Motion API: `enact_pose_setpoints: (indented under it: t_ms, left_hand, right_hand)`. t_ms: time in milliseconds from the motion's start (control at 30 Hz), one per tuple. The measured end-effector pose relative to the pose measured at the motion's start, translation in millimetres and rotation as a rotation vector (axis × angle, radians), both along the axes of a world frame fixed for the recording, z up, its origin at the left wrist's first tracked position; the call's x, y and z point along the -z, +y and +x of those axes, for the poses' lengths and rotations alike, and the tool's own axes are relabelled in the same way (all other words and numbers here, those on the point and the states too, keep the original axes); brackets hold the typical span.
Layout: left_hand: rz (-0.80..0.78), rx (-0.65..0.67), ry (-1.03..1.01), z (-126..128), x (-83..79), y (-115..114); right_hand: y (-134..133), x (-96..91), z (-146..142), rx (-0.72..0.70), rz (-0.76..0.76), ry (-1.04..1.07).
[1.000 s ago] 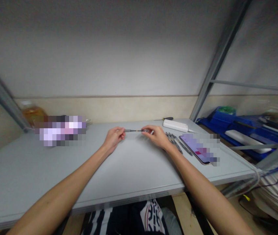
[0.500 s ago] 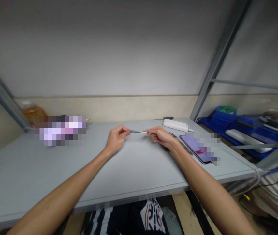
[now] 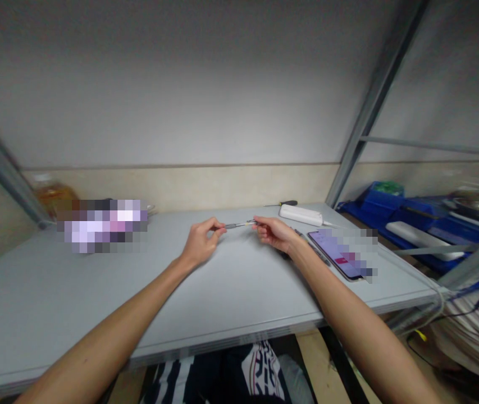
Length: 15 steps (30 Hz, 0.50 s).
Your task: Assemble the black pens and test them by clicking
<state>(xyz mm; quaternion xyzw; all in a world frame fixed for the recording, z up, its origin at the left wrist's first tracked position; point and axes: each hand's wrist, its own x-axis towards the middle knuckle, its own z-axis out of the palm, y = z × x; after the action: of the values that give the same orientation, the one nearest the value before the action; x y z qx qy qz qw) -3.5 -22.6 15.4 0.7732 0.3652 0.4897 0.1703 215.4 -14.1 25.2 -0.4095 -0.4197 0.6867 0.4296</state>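
Above the middle of the desk, a thin pen with a grey section and a pale, narrow stretch spans the gap between my hands. My left hand pinches its left end between thumb and fingertips. At the other end, my right hand has its thumb and forefinger closed on a small dark part in line with the pen. Fingers cover both ends, and the fine detail is too small to make out. Beside my right wrist lie dark pens, partly hidden by the arm.
A phone with a lit screen lies to the right. Behind it are a white power strip and a screwdriver. A blurred-out object and a bottle stand at left. Metal posts flank the desk.
The pen's right end and my right fingertips have risen slightly, so the pen tilts a little more. A bit more of the pale stretch shows. Both hands keep their pinch.
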Motion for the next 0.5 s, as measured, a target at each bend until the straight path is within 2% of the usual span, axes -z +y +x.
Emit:
enact_pose_setpoints:
  t_ms: [133,233,333,500]
  left_hand:
    - [-0.041,0.142,0.149,5,6.5,-4]
    - [-0.122,0.249,0.194,8,10.2,-5]
    - [-0.117,0.221,0.194,7,12.6,-3]
    - [-0.079,0.12,0.207,1,15.1,5]
  right_hand:
    - [1,-2.3,-4,0.276,0.179,0.05]
    - [4,-5.1,-1,0.357,0.118,0.249]
    - [6,-6.0,7,0.332,0.074,0.474]
    - [4,-3.5,19,0.113,0.079,0.647]
